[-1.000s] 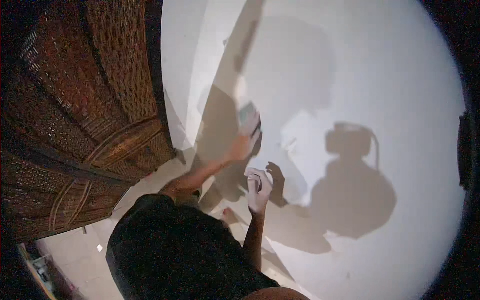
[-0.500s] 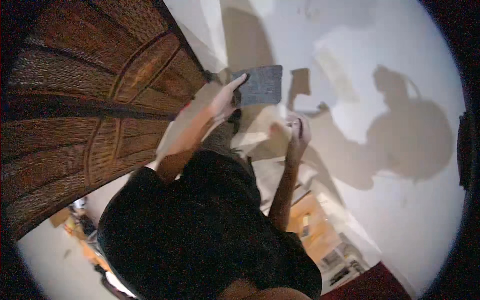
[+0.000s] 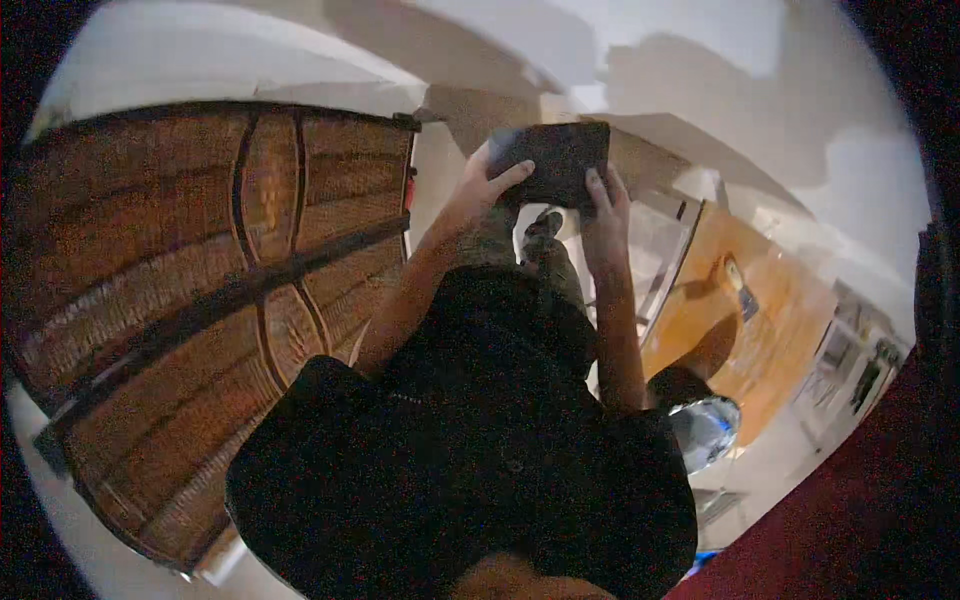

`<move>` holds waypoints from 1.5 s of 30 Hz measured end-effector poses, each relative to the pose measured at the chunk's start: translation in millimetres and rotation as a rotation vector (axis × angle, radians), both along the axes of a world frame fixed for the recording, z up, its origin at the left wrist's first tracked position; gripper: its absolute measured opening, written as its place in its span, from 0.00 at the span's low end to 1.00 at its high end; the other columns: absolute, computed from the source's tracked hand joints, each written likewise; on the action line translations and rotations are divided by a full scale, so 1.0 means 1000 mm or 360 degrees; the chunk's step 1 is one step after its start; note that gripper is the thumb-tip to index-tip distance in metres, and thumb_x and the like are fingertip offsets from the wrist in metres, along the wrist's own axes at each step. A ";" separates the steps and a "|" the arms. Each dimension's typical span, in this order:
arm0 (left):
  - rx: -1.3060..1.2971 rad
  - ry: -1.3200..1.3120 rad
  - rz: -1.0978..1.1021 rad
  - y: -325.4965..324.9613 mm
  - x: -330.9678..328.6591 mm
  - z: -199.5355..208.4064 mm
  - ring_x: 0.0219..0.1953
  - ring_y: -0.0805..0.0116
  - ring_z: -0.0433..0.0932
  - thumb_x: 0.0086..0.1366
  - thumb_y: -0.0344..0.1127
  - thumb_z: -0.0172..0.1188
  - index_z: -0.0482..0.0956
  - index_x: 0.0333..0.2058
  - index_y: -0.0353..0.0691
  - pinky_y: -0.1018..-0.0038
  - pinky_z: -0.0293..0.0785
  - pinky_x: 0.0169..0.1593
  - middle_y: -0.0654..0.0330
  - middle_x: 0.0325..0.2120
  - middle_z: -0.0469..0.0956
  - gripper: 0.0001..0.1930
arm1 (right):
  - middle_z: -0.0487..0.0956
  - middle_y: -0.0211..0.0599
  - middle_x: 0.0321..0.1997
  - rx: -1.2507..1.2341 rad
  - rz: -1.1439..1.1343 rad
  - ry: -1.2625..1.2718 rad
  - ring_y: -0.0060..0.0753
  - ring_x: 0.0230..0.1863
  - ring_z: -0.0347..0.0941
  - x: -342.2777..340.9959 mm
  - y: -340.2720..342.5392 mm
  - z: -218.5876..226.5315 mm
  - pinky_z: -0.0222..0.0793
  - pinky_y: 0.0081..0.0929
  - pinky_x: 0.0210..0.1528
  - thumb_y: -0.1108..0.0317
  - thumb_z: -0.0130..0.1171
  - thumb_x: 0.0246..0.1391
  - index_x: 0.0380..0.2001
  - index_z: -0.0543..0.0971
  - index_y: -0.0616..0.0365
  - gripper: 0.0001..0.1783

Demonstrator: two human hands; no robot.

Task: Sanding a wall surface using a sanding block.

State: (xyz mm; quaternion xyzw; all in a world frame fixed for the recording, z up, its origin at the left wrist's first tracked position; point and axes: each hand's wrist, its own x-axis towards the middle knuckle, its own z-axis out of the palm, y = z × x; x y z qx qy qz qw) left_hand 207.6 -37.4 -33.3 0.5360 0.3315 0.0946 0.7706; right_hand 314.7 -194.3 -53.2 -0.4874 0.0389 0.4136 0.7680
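A thin, dark, rectangular sheet (image 3: 553, 160) is held out in front of me; its exact kind does not show. My left hand (image 3: 487, 190) grips its left edge, with the thumb lying across its upper face. At the right edge, my right hand (image 3: 607, 205) closes on it with the fingertips bent over the face. The fingers beneath the sheet are hidden. Below it, my shoes and trouser legs appear between the forearms.
A large brown woven panel with a dark frame (image 3: 250, 265) stands close on the left. To the right is an orange-brown wooden board (image 3: 770, 330) with a small brush-like thing (image 3: 742, 290) on it. A clear rounded container (image 3: 705, 432) sits nearer, beside dark red cloth (image 3: 820, 500).
My right hand, earlier apart from the sheet near the wall, has come onto its right edge. The view has turned, bringing the wooden board further into sight.
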 end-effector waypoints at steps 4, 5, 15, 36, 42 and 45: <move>0.0052 -0.0040 -0.0184 -0.015 0.030 -0.009 0.54 0.66 0.75 0.65 0.31 0.66 0.62 0.64 0.38 0.67 0.71 0.60 0.56 0.49 0.78 0.31 | 0.77 0.37 0.57 0.0025 -0.0191 -0.0214 0.30 0.58 0.72 0.023 -0.033 -0.025 0.67 0.31 0.62 0.67 0.54 0.68 0.60 0.72 0.63 0.20; 0.0081 -0.0087 -0.0174 -0.016 0.034 -0.017 0.50 0.67 0.77 0.65 0.28 0.66 0.63 0.62 0.39 0.69 0.74 0.55 0.55 0.47 0.78 0.30 | 0.76 0.36 0.58 0.0098 -0.0174 -0.0201 0.30 0.58 0.72 0.025 -0.038 -0.019 0.67 0.32 0.63 0.67 0.54 0.68 0.61 0.71 0.62 0.21; 0.0603 -0.0206 -0.0609 -0.056 0.087 -0.051 0.44 0.69 0.79 0.61 0.23 0.67 0.70 0.50 0.43 0.72 0.76 0.46 0.56 0.41 0.79 0.22 | 0.82 0.30 0.48 0.0037 -0.0565 -0.0077 0.23 0.45 0.77 0.005 -0.094 -0.045 0.72 0.21 0.50 0.66 0.64 0.61 0.57 0.75 0.59 0.22; 0.0447 -0.0226 -0.0699 -0.093 0.081 -0.064 0.51 0.62 0.79 0.65 0.29 0.67 0.71 0.53 0.38 0.66 0.76 0.56 0.53 0.50 0.77 0.20 | 0.84 0.33 0.41 -0.0053 -0.0524 0.0128 0.24 0.38 0.79 0.009 -0.108 -0.053 0.75 0.25 0.43 0.62 0.68 0.58 0.48 0.81 0.58 0.18; 0.0369 -0.0221 -0.0822 -0.100 0.067 -0.060 0.56 0.60 0.78 0.66 0.29 0.65 0.70 0.55 0.35 0.63 0.76 0.60 0.51 0.52 0.77 0.21 | 0.85 0.33 0.41 -0.0124 -0.0527 -0.0053 0.23 0.39 0.80 -0.006 -0.116 -0.060 0.76 0.26 0.44 0.65 0.68 0.58 0.47 0.81 0.60 0.16; 0.0373 -0.0165 -0.0853 -0.102 0.061 -0.061 0.56 0.61 0.77 0.67 0.30 0.65 0.69 0.55 0.34 0.64 0.74 0.60 0.50 0.52 0.77 0.21 | 0.85 0.32 0.39 -0.0339 -0.0419 -0.0173 0.24 0.38 0.80 -0.010 -0.120 -0.063 0.76 0.26 0.43 0.66 0.69 0.57 0.47 0.82 0.60 0.16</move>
